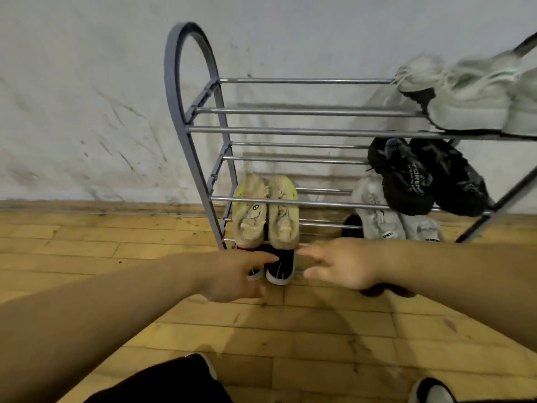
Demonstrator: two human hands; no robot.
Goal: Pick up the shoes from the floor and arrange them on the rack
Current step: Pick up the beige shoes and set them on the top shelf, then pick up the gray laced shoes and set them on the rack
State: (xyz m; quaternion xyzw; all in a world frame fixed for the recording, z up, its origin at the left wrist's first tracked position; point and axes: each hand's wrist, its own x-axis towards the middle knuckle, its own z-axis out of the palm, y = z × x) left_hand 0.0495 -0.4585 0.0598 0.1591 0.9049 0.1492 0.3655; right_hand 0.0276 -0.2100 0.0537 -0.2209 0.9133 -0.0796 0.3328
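Wooden floorboards (319, 330) meet a scuffed white wall (87, 112) behind the grey shoe rack (290, 130); most of the job looks done: pale sneakers (465, 97) on the top tier, black sneakers (421, 175) on the middle, beige sneakers (267, 210) and white sneakers (380, 216) lower down; a dark pair (280, 269) with white soles lies on the floor at the rack's foot; the left hand (235, 274) and right hand (345, 264) reach towards it, fingers straight and spread, holding nothing.
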